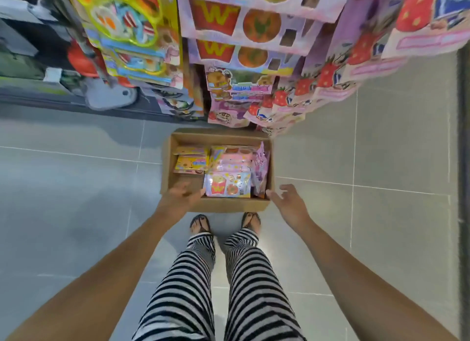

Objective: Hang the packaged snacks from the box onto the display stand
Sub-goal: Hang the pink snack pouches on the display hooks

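An open cardboard box (218, 135) stands on the grey tiled floor below me, holding several packaged snacks: yellow packs (192, 161) at the left, pink ones at the right, and a pack with a fries picture (227, 186) at the near side. My left hand (184, 195) reaches over the box's near left corner, fingers loosely spread beside the fries pack, blurred. My right hand (287, 198) hovers open at the near right corner, holding nothing. The display stand (244, 35) rises behind the box, hung with rows of pink, purple and yellow packs.
My feet in sandals (225, 223) stand just short of the box. A dark shelf unit with red items (84, 60) lies to the left along the floor. A dark strip (463, 162) runs down the right edge. Grey floor tiles surround the box.
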The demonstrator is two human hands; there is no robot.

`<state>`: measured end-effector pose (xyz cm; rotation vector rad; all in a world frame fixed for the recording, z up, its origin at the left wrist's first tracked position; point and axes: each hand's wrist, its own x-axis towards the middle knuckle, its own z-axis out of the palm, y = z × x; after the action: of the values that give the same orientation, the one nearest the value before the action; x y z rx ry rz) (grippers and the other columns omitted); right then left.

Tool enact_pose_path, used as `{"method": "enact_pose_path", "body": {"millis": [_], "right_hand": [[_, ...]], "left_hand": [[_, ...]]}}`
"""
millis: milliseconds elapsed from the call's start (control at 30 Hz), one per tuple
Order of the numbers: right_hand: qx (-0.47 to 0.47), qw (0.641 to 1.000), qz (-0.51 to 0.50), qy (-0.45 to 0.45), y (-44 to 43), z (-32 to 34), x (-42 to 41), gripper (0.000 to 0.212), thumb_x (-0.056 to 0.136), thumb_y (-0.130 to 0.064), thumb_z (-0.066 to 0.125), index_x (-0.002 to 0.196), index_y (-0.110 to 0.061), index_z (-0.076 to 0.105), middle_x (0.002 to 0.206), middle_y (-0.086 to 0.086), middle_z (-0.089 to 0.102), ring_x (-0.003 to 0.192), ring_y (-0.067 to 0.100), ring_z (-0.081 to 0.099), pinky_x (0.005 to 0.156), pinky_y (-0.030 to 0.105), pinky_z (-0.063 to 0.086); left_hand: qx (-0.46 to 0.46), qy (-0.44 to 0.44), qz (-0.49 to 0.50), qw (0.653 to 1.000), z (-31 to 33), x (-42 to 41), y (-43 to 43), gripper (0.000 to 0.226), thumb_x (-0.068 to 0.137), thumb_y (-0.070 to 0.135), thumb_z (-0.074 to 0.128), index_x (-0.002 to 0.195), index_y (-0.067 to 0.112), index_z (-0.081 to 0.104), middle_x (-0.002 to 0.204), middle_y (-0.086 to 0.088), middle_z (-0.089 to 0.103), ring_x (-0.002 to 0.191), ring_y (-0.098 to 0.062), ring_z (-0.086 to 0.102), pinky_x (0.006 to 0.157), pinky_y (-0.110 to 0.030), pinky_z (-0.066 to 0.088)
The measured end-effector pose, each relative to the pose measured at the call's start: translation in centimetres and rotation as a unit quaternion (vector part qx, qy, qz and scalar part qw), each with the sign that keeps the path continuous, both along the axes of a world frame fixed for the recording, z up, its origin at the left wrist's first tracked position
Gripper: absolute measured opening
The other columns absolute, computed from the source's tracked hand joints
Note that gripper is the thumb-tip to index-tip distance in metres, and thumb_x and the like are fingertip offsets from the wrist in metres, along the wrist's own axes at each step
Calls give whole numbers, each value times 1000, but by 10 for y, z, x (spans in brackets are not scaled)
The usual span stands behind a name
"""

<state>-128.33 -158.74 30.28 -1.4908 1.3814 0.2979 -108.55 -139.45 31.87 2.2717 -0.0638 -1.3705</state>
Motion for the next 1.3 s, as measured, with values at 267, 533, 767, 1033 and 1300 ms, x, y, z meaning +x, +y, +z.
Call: {"method": "enact_pose_path", "body": {"millis": [267, 533, 767, 1033, 1300], "right_hand": [[-100, 994, 18, -38, -30, -165, 14, 25, 87, -24, 70, 99, -24, 49, 97, -2, 49, 88, 13, 51, 71, 17, 31], [-271, 959, 64, -55, -51, -322, 43, 43, 76, -27, 49, 104, 4, 62, 100, 25, 66, 91, 40, 63, 66, 32, 42], [-409, 888, 193, -86, -66, -323, 70, 22, 79, -2, 57, 59, -9, 50, 64, 18, 57, 67, 41, 51, 60, 37, 28], [-335, 921, 138, -144, -82, -264, 79, 13, 74, -1, 57, 70, 10, 51, 64, 13, 44, 64, 19, 35, 54, 31, 27], [-304, 909, 155, -241, -40, -239, 136, 30, 76, -2, 53, 55, -15, 35, 57, -1, 38, 52, 17, 31, 44, 27, 24]], "left_hand": [[-19, -66, -83, 994, -182, 15, -19, 80, 75, 62, 63, 142, 24, 41, 135, 4, 51, 116, -18, 51, 91, -29, 41], [-185, -228, -188, 937, -318, 25, -72, 71, 83, 33, 71, 144, 21, 39, 142, 4, 44, 127, -8, 38, 96, -11, 22], [-264, -205, -334, 881, -360, 24, -106, 96, 61, 70, 59, 146, 43, 23, 144, 25, 27, 127, 12, 28, 97, 1, 21], [-296, -160, -292, 895, -344, 23, -105, 117, 44, 90, 59, 146, 47, 19, 151, 21, 30, 136, 1, 33, 111, -25, 30], [-387, -66, -179, 902, -315, -6, -111, 89, 53, 48, 86, 120, 55, 27, 113, 45, 47, 106, 25, 47, 90, -4, 42]]}}
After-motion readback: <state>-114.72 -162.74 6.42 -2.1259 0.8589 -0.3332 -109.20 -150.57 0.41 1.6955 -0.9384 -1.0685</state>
